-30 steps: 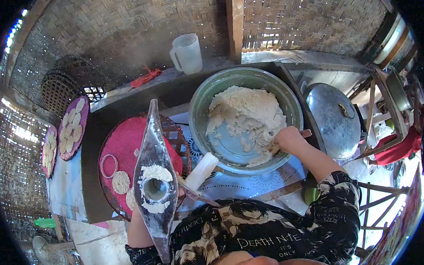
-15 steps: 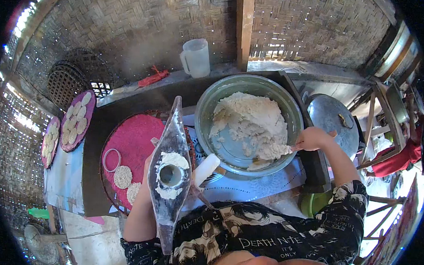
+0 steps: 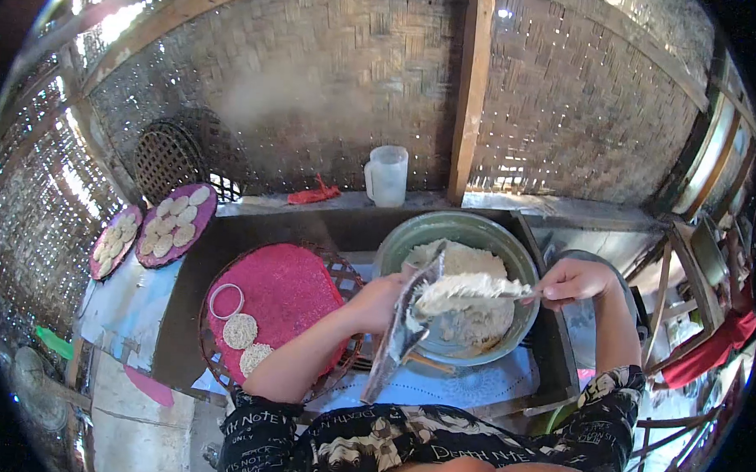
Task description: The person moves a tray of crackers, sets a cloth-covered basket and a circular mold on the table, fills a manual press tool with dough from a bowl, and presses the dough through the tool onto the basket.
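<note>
My left hand (image 3: 377,303) is closed around a long, pointed wooden dough press (image 3: 393,336), now tilted, its opening facing right. In my right hand (image 3: 574,281) is the handle of a spoon-like utensil, its blade hidden under a thick load of pale dough (image 3: 477,287). The load's left end touches the press at its opening. Below both hands, a large green-grey basin (image 3: 386,251) holds a mound of the same dough (image 3: 484,329). At left, a pink mat (image 3: 279,286) in a woven tray carries lacy dough rounds (image 3: 240,331) and a white ring (image 3: 226,301).
A translucent pitcher (image 3: 389,176) and a red bag (image 3: 314,191) stand along the back ledge. Two purple trays (image 3: 199,230) of dough rounds sit at far left by a dark woven basket (image 3: 169,155). A lidded metal pot (image 3: 592,260) is right of the basin.
My right hand has lifted the dough-laden utensil from the basin to the press. My left hand has moved right, tipping the press over the basin's left side. The view has tilted up.
</note>
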A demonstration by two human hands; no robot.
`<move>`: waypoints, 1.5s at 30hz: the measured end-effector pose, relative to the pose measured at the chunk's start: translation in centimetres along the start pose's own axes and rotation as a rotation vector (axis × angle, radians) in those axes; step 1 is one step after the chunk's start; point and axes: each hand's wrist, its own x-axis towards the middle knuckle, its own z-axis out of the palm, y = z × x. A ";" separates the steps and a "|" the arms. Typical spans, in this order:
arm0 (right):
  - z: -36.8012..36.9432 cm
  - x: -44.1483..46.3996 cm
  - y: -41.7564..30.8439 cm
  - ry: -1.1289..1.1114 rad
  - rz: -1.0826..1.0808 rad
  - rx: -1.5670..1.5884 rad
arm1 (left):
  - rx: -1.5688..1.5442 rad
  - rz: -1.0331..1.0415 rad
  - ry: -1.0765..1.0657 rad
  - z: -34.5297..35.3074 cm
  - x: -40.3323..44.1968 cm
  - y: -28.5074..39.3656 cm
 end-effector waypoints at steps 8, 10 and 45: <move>3.0 2.1 -9.0 0.458 -0.297 -1.128 | 0.048 -0.102 -0.017 0.2 -0.2 0.3; 4.8 2.7 -10.4 0.548 -0.398 -1.362 | 0.060 -0.148 0.054 0.4 0.0 0.2; 5.4 3.4 -5.2 1.146 -0.468 -1.197 | -0.442 -0.260 0.219 4.3 0.5 -12.5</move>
